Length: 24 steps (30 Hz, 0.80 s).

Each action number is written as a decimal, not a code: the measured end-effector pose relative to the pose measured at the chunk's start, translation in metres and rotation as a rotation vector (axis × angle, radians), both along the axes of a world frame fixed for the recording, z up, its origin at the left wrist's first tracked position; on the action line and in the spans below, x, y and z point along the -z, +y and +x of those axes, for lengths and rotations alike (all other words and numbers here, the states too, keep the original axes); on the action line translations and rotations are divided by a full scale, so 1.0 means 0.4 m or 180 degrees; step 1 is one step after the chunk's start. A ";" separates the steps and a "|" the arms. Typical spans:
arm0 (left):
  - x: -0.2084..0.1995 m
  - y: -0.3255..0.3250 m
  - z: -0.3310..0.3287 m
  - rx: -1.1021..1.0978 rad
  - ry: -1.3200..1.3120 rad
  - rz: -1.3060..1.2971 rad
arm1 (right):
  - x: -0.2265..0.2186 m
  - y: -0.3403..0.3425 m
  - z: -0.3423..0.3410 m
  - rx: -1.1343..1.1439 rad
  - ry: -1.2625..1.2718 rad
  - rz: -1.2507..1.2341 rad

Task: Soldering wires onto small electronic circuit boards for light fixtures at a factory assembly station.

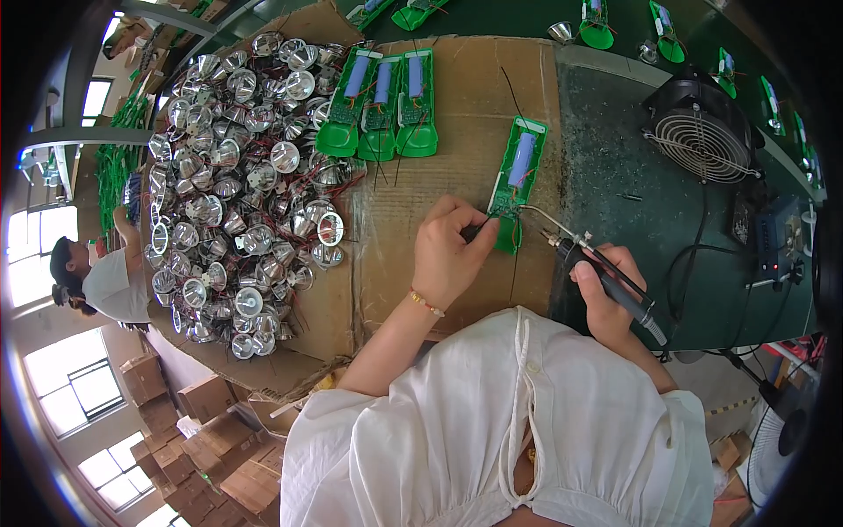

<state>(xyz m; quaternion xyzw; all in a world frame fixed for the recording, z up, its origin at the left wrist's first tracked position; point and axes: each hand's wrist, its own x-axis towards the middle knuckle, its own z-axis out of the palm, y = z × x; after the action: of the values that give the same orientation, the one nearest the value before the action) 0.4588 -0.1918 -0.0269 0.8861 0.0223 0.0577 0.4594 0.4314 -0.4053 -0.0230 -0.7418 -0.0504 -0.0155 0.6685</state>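
Observation:
An open green plastic housing (507,237) lies tilted on the cardboard in front of me, with a blue cylindrical battery (522,160), a small circuit board and thin wires inside. My left hand (452,244) is closed in a pinch at the housing's left edge. Something dark shows between its fingers, too small to name. My right hand (608,285) grips a soldering iron (622,294) with a thin bent metal tube fixed along it. The iron's tip points at the board and is close to it; whether they touch I cannot tell.
Left of my hands, many silver reflector cups (250,189) with wires are heaped on cardboard (457,97). Three filled green housings (414,140) stand side by side behind. A black fan (702,132) and a blue box-shaped unit (777,241) with cables sit right. Another person (114,285) is far left.

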 end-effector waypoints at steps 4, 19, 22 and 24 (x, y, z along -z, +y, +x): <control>-0.010 0.000 -0.004 0.0005 0.0295 -0.0055 | 0.005 0.001 0.003 -0.0148 -0.0018 -0.0182; -0.001 -0.004 0.004 -0.0055 0.0108 -0.0071 | 0.024 -0.003 -0.002 0.0198 -0.0065 0.0178; -0.004 -0.007 0.002 -0.0021 0.0168 -0.0012 | 0.019 -0.002 -0.001 0.0186 -0.0019 0.0175; -0.006 -0.009 -0.002 -0.0114 0.0089 -0.0229 | 0.014 -0.004 -0.002 0.0183 0.0005 0.0191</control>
<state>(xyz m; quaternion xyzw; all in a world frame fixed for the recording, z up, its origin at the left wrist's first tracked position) 0.4578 -0.1952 -0.0244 0.8692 0.0466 0.0526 0.4894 0.4307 -0.4068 -0.0284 -0.7226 -0.0282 -0.0356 0.6898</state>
